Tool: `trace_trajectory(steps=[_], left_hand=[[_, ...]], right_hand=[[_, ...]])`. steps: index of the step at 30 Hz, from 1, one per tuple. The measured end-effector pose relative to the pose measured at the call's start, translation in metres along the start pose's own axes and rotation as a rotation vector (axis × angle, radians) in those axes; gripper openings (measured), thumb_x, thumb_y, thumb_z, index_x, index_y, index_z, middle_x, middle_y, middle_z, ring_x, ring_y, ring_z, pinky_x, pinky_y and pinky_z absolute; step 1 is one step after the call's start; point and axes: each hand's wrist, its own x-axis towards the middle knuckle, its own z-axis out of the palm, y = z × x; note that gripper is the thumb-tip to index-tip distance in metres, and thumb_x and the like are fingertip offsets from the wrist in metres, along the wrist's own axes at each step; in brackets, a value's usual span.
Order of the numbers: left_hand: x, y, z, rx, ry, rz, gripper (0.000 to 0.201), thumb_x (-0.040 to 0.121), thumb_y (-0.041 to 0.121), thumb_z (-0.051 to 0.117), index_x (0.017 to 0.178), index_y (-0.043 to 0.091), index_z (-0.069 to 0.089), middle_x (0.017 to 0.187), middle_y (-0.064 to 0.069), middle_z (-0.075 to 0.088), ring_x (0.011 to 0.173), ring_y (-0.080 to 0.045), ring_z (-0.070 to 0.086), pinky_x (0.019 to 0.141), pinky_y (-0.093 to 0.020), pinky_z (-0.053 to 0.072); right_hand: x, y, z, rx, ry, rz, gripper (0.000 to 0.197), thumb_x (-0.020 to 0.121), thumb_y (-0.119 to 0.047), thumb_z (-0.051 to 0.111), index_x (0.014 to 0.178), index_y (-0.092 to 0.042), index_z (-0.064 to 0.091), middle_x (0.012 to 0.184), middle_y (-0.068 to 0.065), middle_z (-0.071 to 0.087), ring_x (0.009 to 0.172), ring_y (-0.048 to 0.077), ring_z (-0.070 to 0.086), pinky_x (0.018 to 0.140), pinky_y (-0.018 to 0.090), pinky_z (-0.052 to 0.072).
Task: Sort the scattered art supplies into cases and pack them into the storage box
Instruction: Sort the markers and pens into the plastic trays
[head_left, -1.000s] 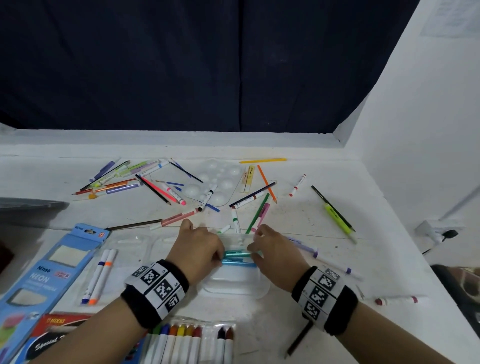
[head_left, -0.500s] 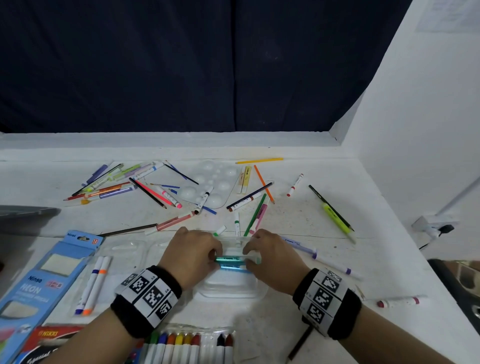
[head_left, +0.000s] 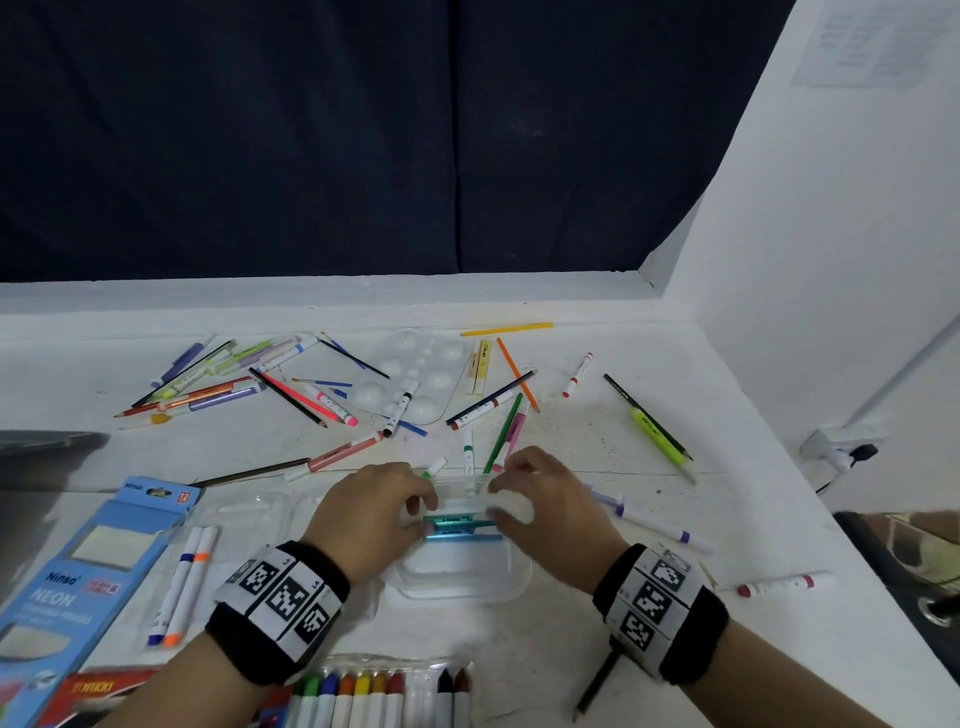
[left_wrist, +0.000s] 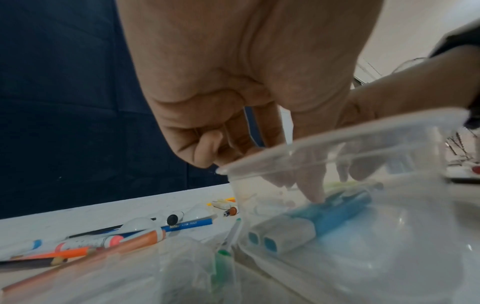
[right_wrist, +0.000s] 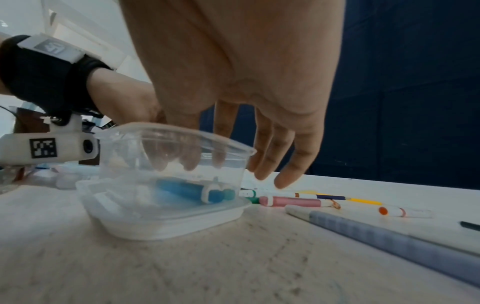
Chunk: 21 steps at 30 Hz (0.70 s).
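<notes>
A clear plastic case (head_left: 462, 577) lies open on the white table, its lid (right_wrist: 182, 135) half raised. Two teal markers (head_left: 460, 527) with white caps lie side by side inside it, also seen in the wrist views (left_wrist: 337, 209) (right_wrist: 187, 190). My left hand (head_left: 421, 517) reaches under the lid from the left; its thumb tip rests on the markers and its fingers curl at their far side (left_wrist: 298, 185). My right hand (head_left: 496, 501) hangs over the case's right end with straight fingers (right_wrist: 285, 181). Its thumb and forefinger are under the lid, above the markers.
Loose pens, pencils and markers (head_left: 291, 395) and a white paint palette (head_left: 415, 384) lie behind the case. A blue Neon box (head_left: 88, 582) and two markers in a tray (head_left: 182, 582) lie left, a marker pack (head_left: 384, 696) in front, a purple pen (head_left: 654, 525) right. A wall rises on the right.
Both hands have lowered the teal markers into the case. The right hand's fingers have come off the markers' right end and now sit at the lid.
</notes>
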Motion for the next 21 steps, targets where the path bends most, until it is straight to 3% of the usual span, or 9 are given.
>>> trace_trajectory(steps=[3, 5, 7, 10, 14, 21], left_hand=[[-0.007, -0.009, -0.005, -0.104, 0.066, 0.012, 0.014, 0.086, 0.043, 0.072, 0.099, 0.038, 0.069, 0.087, 0.017, 0.057, 0.072, -0.001, 0.05, 0.063, -0.014, 0.033], [-0.011, -0.016, -0.007, -0.169, 0.114, 0.013, 0.015, 0.086, 0.04, 0.073, 0.099, 0.038, 0.068, 0.087, 0.017, 0.055, 0.069, 0.003, 0.049, 0.063, -0.011, 0.033], [-0.016, -0.023, -0.007, -0.201, 0.132, -0.003, 0.019, 0.086, 0.038, 0.073, 0.102, 0.04, 0.066, 0.09, 0.018, 0.053, 0.069, 0.003, 0.05, 0.066, -0.017, 0.04], [-0.021, -0.03, -0.006, -0.24, 0.13, -0.024, 0.027, 0.086, 0.029, 0.074, 0.107, 0.042, 0.063, 0.095, 0.018, 0.055, 0.068, -0.003, 0.057, 0.073, -0.026, 0.051], [-0.026, -0.035, -0.004, -0.298, 0.155, -0.001, 0.031, 0.086, 0.023, 0.075, 0.109, 0.04, 0.064, 0.095, 0.018, 0.058, 0.075, -0.006, 0.063, 0.068, -0.027, 0.053], [-0.032, -0.039, -0.003, -0.352, 0.171, 0.019, 0.029, 0.088, 0.023, 0.074, 0.105, 0.044, 0.064, 0.092, 0.019, 0.063, 0.085, -0.002, 0.062, 0.068, -0.021, 0.051]], right_hand=[[-0.003, 0.01, -0.023, 0.061, 0.205, 0.069, 0.013, 0.092, -0.027, 0.065, 0.103, -0.023, 0.07, 0.1, -0.013, 0.058, 0.085, 0.0, 0.055, 0.077, 0.008, 0.039], [-0.005, 0.026, -0.034, -0.022, 0.236, 0.132, 0.011, 0.09, -0.026, 0.066, 0.1, -0.024, 0.069, 0.091, -0.012, 0.059, 0.082, 0.005, 0.056, 0.074, 0.018, 0.045], [-0.006, 0.042, -0.041, -0.15, 0.14, 0.245, 0.014, 0.09, -0.031, 0.063, 0.103, -0.026, 0.066, 0.09, -0.013, 0.057, 0.088, 0.012, 0.057, 0.078, 0.033, 0.049], [-0.005, 0.054, -0.05, -0.287, 0.003, 0.358, 0.022, 0.091, -0.034, 0.06, 0.111, -0.027, 0.065, 0.099, -0.01, 0.06, 0.099, 0.016, 0.055, 0.087, 0.036, 0.046], [-0.002, 0.058, -0.053, -0.378, -0.17, 0.402, 0.033, 0.094, -0.041, 0.055, 0.123, -0.028, 0.059, 0.119, -0.004, 0.057, 0.113, 0.019, 0.052, 0.096, 0.041, 0.044], [0.004, 0.059, -0.044, -0.492, -0.266, 0.376, 0.019, 0.096, -0.03, 0.055, 0.109, -0.023, 0.068, 0.109, -0.001, 0.057, 0.102, 0.02, 0.055, 0.086, 0.036, 0.043]])
